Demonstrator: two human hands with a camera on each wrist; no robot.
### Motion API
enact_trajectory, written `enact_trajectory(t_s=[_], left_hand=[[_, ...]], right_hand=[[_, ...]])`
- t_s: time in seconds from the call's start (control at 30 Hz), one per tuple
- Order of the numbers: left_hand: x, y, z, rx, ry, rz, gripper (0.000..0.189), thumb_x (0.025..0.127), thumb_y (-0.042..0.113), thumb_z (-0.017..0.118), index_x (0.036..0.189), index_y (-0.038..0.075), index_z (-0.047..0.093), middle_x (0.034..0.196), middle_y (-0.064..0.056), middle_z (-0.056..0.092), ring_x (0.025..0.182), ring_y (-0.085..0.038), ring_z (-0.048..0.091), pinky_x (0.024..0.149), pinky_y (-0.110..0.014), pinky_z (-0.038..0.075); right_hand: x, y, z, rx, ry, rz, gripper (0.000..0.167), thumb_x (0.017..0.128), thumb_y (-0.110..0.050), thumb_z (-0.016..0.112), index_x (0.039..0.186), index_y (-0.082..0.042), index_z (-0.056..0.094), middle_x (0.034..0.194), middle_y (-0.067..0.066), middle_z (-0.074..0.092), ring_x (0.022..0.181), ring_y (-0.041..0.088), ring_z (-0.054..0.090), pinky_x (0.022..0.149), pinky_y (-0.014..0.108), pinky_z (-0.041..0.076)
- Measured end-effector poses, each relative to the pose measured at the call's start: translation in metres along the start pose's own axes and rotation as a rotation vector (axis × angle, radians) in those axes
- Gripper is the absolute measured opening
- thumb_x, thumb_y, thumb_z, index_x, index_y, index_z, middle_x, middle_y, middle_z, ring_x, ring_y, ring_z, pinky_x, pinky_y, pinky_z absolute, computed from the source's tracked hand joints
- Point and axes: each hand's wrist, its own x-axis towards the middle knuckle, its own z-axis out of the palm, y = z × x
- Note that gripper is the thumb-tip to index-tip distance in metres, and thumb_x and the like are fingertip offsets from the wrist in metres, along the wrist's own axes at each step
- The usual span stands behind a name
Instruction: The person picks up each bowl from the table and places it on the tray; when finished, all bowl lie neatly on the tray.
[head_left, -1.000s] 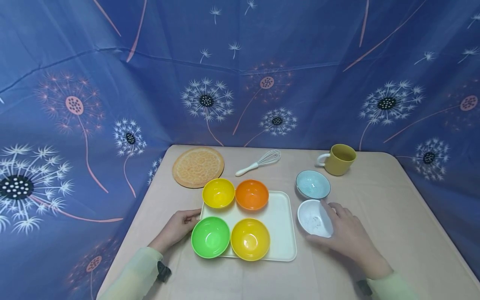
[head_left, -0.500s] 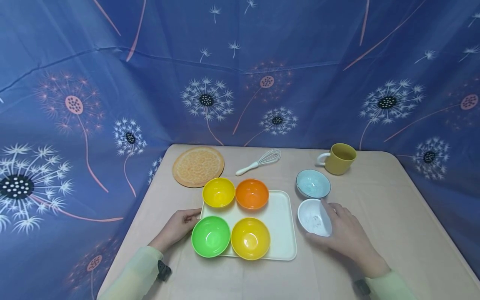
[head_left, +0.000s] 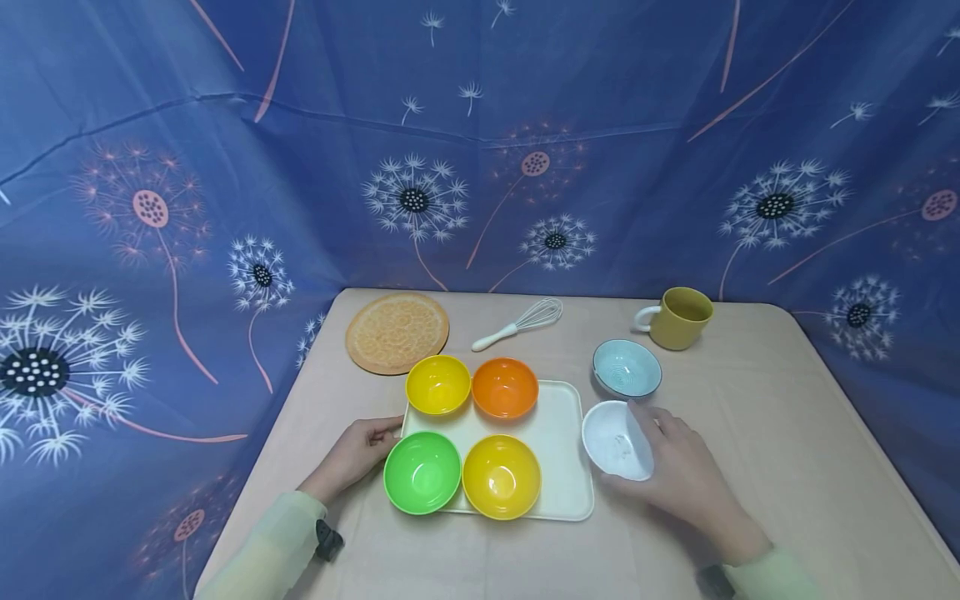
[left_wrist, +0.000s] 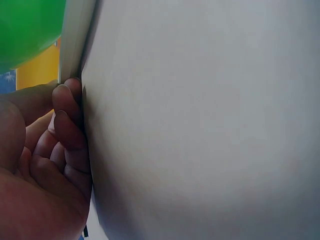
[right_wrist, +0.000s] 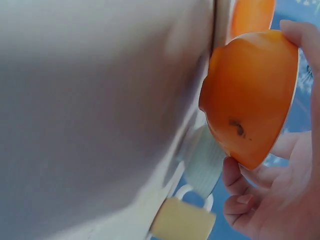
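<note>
My right hand [head_left: 678, 475] grips a bowl [head_left: 617, 440] by its rim, thumb on the near side and fingers on the far side. Inside, the bowl is white; the right wrist view shows its orange outside [right_wrist: 252, 95] with a dark smudge. It is at the right edge of a white tray [head_left: 562, 450], slightly tilted. At the tray's left edge, my left hand [head_left: 358, 454] pinches the rim between thumb and curled fingers. A yellow bowl [head_left: 438, 385], an orange bowl [head_left: 505, 388], a green bowl [head_left: 422, 472] and another yellow bowl [head_left: 501, 477] stand on the tray.
Just behind the held bowl sits a light blue bowl [head_left: 627, 368]. A mustard mug [head_left: 681, 318] with a white handle stands at the back right. Farther left lie a whisk [head_left: 517, 325] and a round pizza-like board [head_left: 397, 333]. A patterned blue cloth [head_left: 480, 208] hangs behind the table.
My right hand has moved a little left with the white-and-orange bowl, away from the light blue bowl and up to the tray's edge. The left hand keeps its place on the tray.
</note>
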Motion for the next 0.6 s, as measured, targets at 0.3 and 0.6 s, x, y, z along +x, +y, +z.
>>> enact_trajectory(t_s=[0.3,0.6], left_hand=[[0.000,0.001,-0.001,-0.003,-0.012,0.008,0.045,0.101,0.019,0.072,0.144,0.010,0.064,0.072,0.001,0.058,0.067,-0.014,0.054,0.063,-0.026,0.045],[0.000,0.001,-0.001,-0.001,-0.012,-0.005,0.044,0.101,0.016,0.071,0.144,0.011,0.064,0.075,0.000,0.062,0.072,-0.015,0.057,0.069,-0.028,0.048]], right_hand=[[-0.009,-0.035,0.008,-0.015,-0.053,-0.048,0.125,0.064,-0.083,0.080,0.158,-0.011,0.044,0.146,0.019,0.050,0.126,0.040,0.050,0.102,0.065,0.044],[-0.017,-0.059,0.017,-0.024,-0.080,-0.070,0.120,0.061,-0.086,0.079,0.156,-0.018,0.049,0.145,0.010,0.051,0.124,0.031,0.051,0.101,0.057,0.046]])
